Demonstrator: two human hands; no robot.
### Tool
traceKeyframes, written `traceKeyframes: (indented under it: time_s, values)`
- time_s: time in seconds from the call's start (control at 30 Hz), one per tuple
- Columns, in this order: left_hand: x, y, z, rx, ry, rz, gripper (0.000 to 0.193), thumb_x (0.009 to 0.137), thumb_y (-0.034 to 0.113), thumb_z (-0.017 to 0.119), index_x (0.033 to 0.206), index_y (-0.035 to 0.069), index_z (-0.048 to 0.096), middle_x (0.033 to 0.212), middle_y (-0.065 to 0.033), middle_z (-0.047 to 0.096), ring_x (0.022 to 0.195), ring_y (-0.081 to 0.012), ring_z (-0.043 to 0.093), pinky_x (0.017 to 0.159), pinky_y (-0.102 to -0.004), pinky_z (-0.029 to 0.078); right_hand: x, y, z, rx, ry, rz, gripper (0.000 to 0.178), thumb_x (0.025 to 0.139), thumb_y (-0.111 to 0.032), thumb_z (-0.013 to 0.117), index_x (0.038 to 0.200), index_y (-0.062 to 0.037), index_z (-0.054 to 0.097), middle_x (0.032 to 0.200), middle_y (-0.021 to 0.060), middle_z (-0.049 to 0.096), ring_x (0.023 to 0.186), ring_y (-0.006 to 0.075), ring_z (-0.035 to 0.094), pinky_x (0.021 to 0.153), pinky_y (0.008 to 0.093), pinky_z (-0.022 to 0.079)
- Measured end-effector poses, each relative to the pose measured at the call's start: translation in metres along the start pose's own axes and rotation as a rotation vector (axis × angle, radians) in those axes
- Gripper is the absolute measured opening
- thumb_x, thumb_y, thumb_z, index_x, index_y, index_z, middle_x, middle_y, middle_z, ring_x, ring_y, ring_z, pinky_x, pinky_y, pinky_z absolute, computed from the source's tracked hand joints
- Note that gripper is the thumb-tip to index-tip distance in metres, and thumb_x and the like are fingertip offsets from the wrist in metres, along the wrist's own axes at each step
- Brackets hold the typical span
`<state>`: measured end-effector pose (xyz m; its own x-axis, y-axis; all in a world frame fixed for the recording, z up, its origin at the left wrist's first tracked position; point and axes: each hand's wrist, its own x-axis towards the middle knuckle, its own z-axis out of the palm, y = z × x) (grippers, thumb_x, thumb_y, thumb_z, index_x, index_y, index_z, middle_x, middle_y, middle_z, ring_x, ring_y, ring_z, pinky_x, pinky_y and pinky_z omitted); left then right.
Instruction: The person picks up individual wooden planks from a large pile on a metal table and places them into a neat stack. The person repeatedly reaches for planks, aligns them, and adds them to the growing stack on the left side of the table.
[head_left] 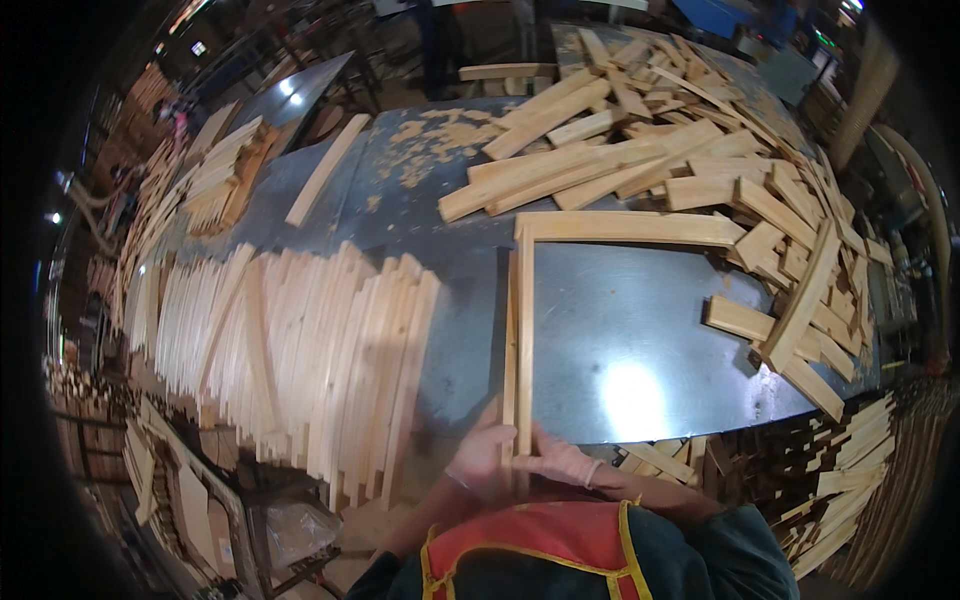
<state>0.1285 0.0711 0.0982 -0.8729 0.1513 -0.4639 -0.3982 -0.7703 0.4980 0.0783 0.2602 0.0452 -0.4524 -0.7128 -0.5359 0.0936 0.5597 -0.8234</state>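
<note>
2 long wooden slats (522,330) clasped at near ends by left hand (480,460) and right hand (562,466); fingertips hidden beneath.

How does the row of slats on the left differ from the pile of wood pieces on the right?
The slat row is orderly: long thin slats packed side by side, all running the same way. The pile is loose, its pieces crossing at many angles. The row's slats look alike in length; the pile mixes short blocks with longer boards. Both are pale bare wood lying on the same metal table.
</note>
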Motion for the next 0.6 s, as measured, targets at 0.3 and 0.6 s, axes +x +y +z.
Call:
traceKeyframes:
  time_s: [0.3,0.6]
  values:
    - [-0.066,-0.001,-0.087,1.532,0.65,0.423,0.081,0.084,0.028,0.078,0.157,0.009,0.048,0.147,-0.0202,0.055,0.137,-0.0381,0.052,0.114,-0.0503,0.044,0.147,-0.098,0.003,0.069,-0.142,0.04,0.101,0.091,-0.061,0.071,0.162,-0.001,0.031,0.134,0.0245,0.066,0.121,0.0303,0.064,0.098,0.0436,0.055]
    - [-0.032,0.0,-0.041,1.847,0.613,0.576,0.08,0.076,0.03,0.085,0.148,0.011,0.057,0.155,-0.0179,0.049,0.143,-0.0412,0.045,0.116,-0.0559,0.038,0.241,-0.039,-0.115,0.723,0.435,-0.14,0.054,0.094,-0.043,0.077,0.129,-0.0059,0.058,0.103,0.0085,0.062,0.082,0.0206,0.059,0.07,0.0362,0.052]
